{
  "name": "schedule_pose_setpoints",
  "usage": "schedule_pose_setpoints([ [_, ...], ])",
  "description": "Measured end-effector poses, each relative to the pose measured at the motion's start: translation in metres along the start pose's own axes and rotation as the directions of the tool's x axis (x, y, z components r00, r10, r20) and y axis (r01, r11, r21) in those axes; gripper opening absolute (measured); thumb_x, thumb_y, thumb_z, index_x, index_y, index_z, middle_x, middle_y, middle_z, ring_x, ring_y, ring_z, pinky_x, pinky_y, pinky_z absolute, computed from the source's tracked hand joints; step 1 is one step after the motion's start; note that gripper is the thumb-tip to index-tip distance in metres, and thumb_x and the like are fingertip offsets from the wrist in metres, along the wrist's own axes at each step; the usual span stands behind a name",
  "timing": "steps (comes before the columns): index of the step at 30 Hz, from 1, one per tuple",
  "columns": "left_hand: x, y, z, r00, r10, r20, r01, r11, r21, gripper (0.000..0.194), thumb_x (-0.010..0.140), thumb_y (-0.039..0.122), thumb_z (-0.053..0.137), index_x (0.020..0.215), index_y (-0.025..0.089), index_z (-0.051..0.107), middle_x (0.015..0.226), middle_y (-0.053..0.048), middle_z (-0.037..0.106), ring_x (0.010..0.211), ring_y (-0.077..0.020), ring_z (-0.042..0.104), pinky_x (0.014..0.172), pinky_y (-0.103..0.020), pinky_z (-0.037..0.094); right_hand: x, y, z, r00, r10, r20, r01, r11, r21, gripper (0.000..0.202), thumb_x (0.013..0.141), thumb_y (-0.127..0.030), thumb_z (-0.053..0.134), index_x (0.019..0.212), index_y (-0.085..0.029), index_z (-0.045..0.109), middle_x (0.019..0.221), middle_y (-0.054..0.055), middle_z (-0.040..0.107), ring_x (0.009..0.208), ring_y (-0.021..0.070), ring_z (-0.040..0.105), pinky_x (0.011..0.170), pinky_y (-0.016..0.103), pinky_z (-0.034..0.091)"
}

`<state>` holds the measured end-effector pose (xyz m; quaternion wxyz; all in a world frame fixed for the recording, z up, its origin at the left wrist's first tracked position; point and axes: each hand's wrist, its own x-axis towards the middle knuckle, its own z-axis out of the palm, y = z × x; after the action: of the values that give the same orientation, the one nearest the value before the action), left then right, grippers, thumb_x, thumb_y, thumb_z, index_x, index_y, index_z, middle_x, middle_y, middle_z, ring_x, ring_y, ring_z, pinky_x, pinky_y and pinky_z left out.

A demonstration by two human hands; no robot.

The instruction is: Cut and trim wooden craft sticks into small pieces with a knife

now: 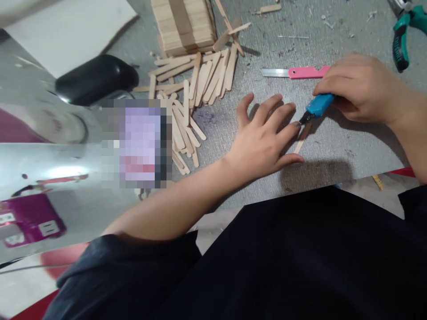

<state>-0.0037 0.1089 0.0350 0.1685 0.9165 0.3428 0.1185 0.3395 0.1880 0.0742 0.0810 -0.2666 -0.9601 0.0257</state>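
My right hand (363,91) grips a blue utility knife (320,105), its dark tip pointing down and left to a wooden craft stick (303,137) on the table. My left hand (262,140) lies flat with spread fingers; its index fingertip is at the blade tip and its thumb reaches by the stick's lower end. Whether the left fingers press the stick I cannot tell. Just beyond the knuckles of my right hand lies a pink folding knife (305,72) with its blade out, its right end hidden by that hand.
Loose craft sticks (210,80) are heaped left of my hands, below a banded bundle (183,26). Green-handled pliers (401,42) lie at the upper right. A black rounded case (96,79), a blurred-out phone-like object (140,142) and a purple power socket box (33,220) are leftward.
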Motion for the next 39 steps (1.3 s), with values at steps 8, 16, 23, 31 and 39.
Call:
schedule_pose_setpoints([
  [8, 0.020, -0.016, -0.001, 0.950, 0.282, 0.134, -0.258, 0.951, -0.169, 0.057, 0.131, 0.061, 0.040, 0.168, 0.032, 0.071, 0.190, -0.009, 0.071, 0.189, -0.0364, 0.050, 0.158, -0.077, 0.028, -0.005, -0.002, 0.008, 0.967, 0.037, -0.253, -0.016, 0.996, 0.083, 0.026, 0.124, -0.031, 0.063, 0.141, -0.020, 0.079, 0.121, 0.012, 0.092, 0.103, 0.0341, 0.092, 0.082, 0.045, 0.065],
  [16, 0.005, 0.008, -0.006, 0.998, 0.019, -0.053, -0.016, 0.998, 0.060, 0.031, 0.124, 0.046, 0.062, 0.131, 0.025, 0.084, 0.159, -0.017, 0.086, 0.165, -0.0420, 0.072, 0.151, -0.082, 0.041, -0.011, 0.016, 0.024, 0.956, 0.180, -0.233, -0.147, 0.977, 0.151, 0.033, 0.123, -0.053, 0.067, 0.149, -0.038, 0.080, 0.113, 0.001, 0.090, 0.097, 0.0247, 0.088, 0.081, 0.043, 0.061],
  [23, -0.004, 0.013, -0.007, 0.964, -0.215, -0.158, 0.234, 0.966, 0.109, 0.077, 0.113, 0.090, 0.067, 0.133, 0.017, 0.082, 0.156, -0.029, 0.081, 0.153, -0.0555, 0.074, 0.142, -0.083, 0.046, -0.017, 0.020, 0.029, 0.954, 0.211, -0.212, -0.188, 0.975, 0.123, 0.042, 0.123, -0.059, 0.065, 0.154, -0.037, 0.083, 0.119, 0.003, 0.093, 0.102, 0.0256, 0.089, 0.083, 0.043, 0.062],
  [31, -0.025, 0.052, -0.008, 0.977, 0.050, 0.205, -0.069, 0.994, 0.086, 0.114, 0.097, 0.085, 0.094, 0.193, 0.036, 0.056, 0.206, -0.018, 0.045, 0.191, -0.0637, 0.036, 0.151, -0.094, 0.028, -0.016, -0.008, 0.011, 0.950, 0.250, -0.189, -0.224, 0.963, 0.147, 0.048, 0.126, -0.055, 0.062, 0.157, -0.024, 0.082, 0.121, 0.009, 0.095, 0.100, 0.0289, 0.091, 0.086, 0.042, 0.069],
  [39, -0.013, 0.033, -0.005, 0.987, 0.008, 0.162, -0.010, 1.000, 0.015, 0.123, 0.092, 0.084, 0.100, 0.197, 0.042, 0.051, 0.212, -0.014, 0.035, 0.193, -0.0673, 0.029, 0.153, -0.092, 0.027, -0.014, -0.028, 0.001, 0.957, 0.288, -0.029, -0.263, 0.906, 0.331, 0.041, 0.127, -0.051, 0.060, 0.154, -0.030, 0.083, 0.119, 0.007, 0.091, 0.105, 0.0330, 0.090, 0.095, 0.049, 0.071],
])
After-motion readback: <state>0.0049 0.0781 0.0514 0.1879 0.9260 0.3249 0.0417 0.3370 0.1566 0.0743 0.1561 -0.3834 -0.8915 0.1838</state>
